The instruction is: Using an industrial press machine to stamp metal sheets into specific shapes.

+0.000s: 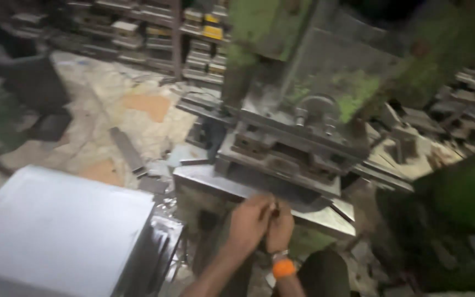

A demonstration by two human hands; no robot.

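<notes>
My left hand (248,223) and my right hand (280,230) are pressed together at the front edge of a steel bed plate (215,180). Their curled fingers meet on a small dark piece (275,209); blur hides what it is. An orange band (284,268) circles my right wrist. Just behind the hands, a grey die block (281,157) sits under the head of a green press (314,77).
A stack of flat grey sheets (56,231) lies at the lower left. A metal strip (127,151) and scraps litter the stained floor. Shelves of metal parts (138,27) line the back. More metal pieces (457,110) crowd the right.
</notes>
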